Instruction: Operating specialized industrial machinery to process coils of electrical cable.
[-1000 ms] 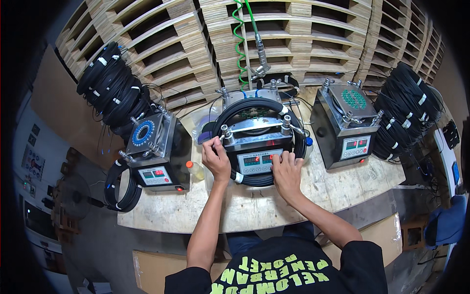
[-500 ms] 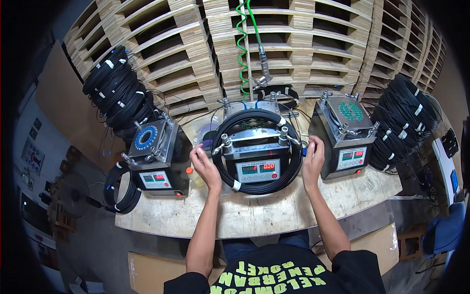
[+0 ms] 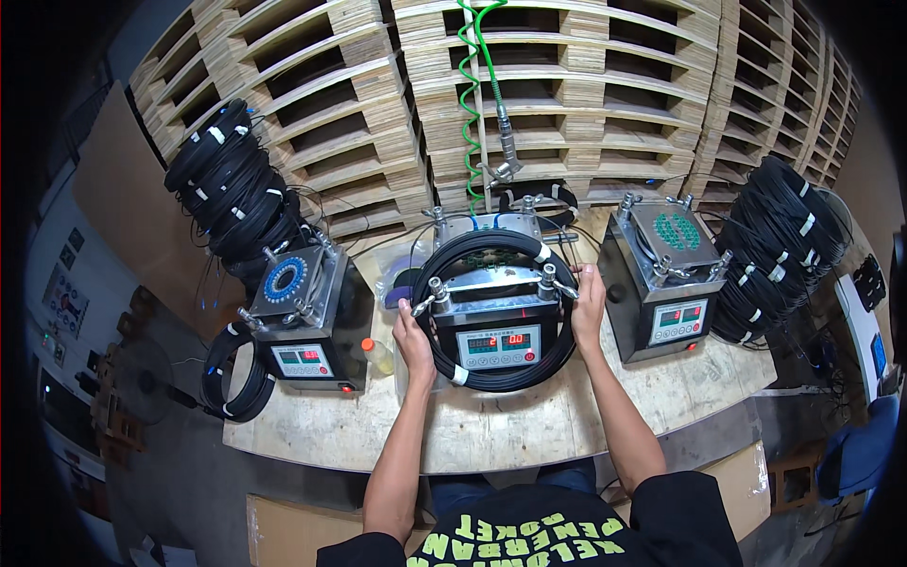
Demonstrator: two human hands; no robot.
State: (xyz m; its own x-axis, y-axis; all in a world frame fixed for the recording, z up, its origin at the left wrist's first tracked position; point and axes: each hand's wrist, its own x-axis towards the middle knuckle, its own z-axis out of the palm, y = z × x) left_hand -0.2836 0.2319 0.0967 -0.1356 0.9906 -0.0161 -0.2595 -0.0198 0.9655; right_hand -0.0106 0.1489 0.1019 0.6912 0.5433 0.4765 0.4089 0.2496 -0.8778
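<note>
**benchnewbie:** What are you holding there, and how do you keep it from flopping around?

**me:** That's a coil of black cable point(image 3: 495, 312) looped around the middle polishing machine point(image 3: 493, 326) on the counter point(image 3: 491, 425). My left hand point(image 3: 413, 338) has its grip closed on the coil's left side, next to the front clamp post, and my right hand point(image 3: 588, 304) grips the right side by the other post. I'd say the trick is keeping both hands level so the loop stays flat and clears the clamp knobs instead of snagging. The white tape wrap point(image 3: 459, 375) sits at the lower left, so I'd watch that it doesn't catch the machine's front corner.

**benchnewbie:** And the rest of the bench?

**me:** There's a matching machine on either side point(image 3: 304, 326) point(image 3: 673, 283), with more black coils point(image 3: 236, 194) hanging behind them.
</note>
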